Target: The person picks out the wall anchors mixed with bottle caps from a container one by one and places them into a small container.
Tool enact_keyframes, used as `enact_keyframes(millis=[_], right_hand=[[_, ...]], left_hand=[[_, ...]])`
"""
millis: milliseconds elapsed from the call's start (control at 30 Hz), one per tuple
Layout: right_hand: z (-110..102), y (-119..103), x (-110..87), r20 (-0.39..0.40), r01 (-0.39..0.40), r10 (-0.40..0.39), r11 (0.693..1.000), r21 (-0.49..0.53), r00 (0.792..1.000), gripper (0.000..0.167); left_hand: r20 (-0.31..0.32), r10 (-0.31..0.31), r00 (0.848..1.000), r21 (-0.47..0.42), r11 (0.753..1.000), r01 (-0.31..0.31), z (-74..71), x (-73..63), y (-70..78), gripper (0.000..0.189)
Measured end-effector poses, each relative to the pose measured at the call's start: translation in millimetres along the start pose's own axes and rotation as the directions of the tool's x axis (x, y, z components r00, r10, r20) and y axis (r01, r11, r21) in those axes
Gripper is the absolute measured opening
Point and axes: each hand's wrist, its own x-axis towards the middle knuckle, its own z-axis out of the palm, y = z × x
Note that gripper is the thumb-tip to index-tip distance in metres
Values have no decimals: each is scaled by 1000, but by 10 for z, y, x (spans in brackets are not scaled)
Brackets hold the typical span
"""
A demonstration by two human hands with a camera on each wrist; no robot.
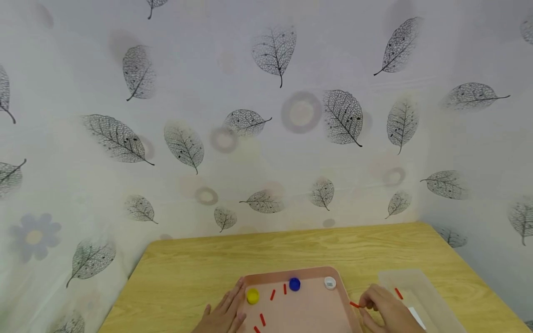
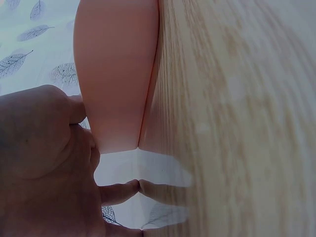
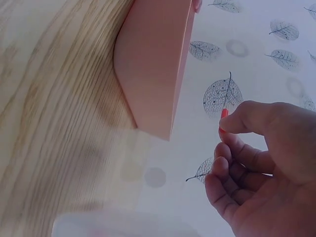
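Note:
A pink tray (image 1: 308,312) lies at the table's front, cut off by the lower edge of the head view. My left hand (image 1: 222,312) rests against its left side with fingers straight; in the left wrist view some fingertips touch the tabletop. Just past the tray's right rim, my right hand (image 1: 383,312) pinches a short red stick (image 3: 224,116) between thumb and index finger. Inside the tray are a yellow round piece (image 1: 252,296), a blue round piece (image 1: 294,284), a white round piece (image 1: 330,283) and several red sticks (image 1: 272,294).
To the right lies a flat translucent tray or sheet (image 1: 389,277), with a red stick (image 1: 399,293) and a white rectangular piece (image 1: 417,318) on it, near my right hand. The wooden table (image 1: 187,263) ends at a leaf-patterned wall (image 1: 266,162).

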Motion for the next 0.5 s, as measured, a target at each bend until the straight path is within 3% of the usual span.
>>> enact_keyframes(millis=[300,500], right_hand=[[-152,131,-146,-25,-23,21,999,-46,999,47],[-248,203,-194,-50,-9,7,999,-37,999,18]], left_hand=[[-12,7,1000,11,1000,-7,21,3,-10,64],[-8,9,1000,4,1000,-9,7,-3,-1,64]])
